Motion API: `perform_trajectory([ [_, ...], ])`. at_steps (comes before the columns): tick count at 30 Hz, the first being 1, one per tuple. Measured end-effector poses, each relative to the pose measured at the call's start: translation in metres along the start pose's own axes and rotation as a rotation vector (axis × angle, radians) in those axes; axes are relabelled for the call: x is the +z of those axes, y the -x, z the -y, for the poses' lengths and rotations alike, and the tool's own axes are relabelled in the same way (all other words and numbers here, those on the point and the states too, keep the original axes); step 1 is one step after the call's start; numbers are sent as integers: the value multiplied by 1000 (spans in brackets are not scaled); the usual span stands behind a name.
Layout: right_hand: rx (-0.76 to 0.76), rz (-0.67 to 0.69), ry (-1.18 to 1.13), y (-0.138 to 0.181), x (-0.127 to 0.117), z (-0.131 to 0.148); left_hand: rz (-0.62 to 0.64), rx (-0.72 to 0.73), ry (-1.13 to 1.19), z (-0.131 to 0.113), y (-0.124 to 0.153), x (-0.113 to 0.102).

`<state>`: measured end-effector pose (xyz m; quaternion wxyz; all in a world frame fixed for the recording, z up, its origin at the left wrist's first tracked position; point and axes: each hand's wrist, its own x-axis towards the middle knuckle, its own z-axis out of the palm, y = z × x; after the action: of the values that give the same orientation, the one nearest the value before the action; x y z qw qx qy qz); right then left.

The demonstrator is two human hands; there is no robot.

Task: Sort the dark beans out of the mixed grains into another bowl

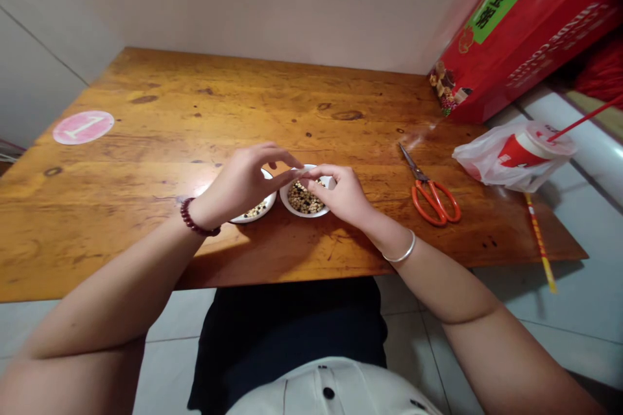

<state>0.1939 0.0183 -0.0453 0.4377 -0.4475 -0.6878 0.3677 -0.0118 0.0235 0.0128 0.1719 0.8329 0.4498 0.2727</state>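
Note:
Two small white bowls stand side by side near the front of the wooden table. The right bowl (308, 214) holds mixed pale and dark beans (306, 200). My left hand (246, 178) reaches across the left bowl (268, 202), hiding most of it; some pale and dark beans show inside. Above the right bowl's far rim, the fingertips of my left hand and my right hand (343, 194) meet. Both hands are pinched, thumb towards fingers. Whatever lies between the fingertips is too small to make out.
Orange-handled scissors (435, 201) lie to the right, blades pointing away. Beyond them are a red and white cup in a plastic bag (523, 154), a yellow and red stick (539, 240) over the table edge, and a large red box (530, 32). A pink number 1 sticker (82, 127) is at left.

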Motion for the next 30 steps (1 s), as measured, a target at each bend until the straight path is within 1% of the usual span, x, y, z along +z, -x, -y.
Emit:
perform_trajectory([
  [1, 10, -4, -3, 0, 0, 1, -9, -29, -69, 3, 0, -6],
  [2, 17, -6, -8, 0, 0, 1, 18, -60, -158, 7, 1, -14],
  [5, 36, -13, -29, 0, 0, 2, 392, -79, -423, 19, 5, -33],
  [7, 47, -15, -65, 0, 0, 2, 604, -148, -515, 24, 7, -38],
  [8, 53, -14, -95, 0, 1, 1, 649, -160, -536, 24, 7, -37],
  [9, 60, -16, -125, -1, 1, 1, 668, -165, -549, 24, 7, -35],
  [11, 69, -28, -165, -1, 1, 1, 667, -178, -581, 21, 6, -28],
  [15, 62, -49, -138, -2, 2, 2, 680, -209, -556, 13, 2, -18],
  [19, 71, -35, -118, -3, 2, 1, 649, -185, -532, 14, 2, -18],
  [23, 66, -55, -82, -2, 1, 0, 633, -128, -491, 23, 5, -21],
  [25, 46, -67, -63, -2, 1, 1, 564, -112, -451, 27, 5, -23],
  [27, 17, -92, -31, -1, 0, 5, 414, -91, -350, 27, 3, -23],
  [28, -1, -110, -14, 0, 0, 7, 319, -84, -260, 26, 2, -23],
  [30, -49, -142, 8, 1, -1, 11, 148, -108, 17, 18, -2, -19],
])
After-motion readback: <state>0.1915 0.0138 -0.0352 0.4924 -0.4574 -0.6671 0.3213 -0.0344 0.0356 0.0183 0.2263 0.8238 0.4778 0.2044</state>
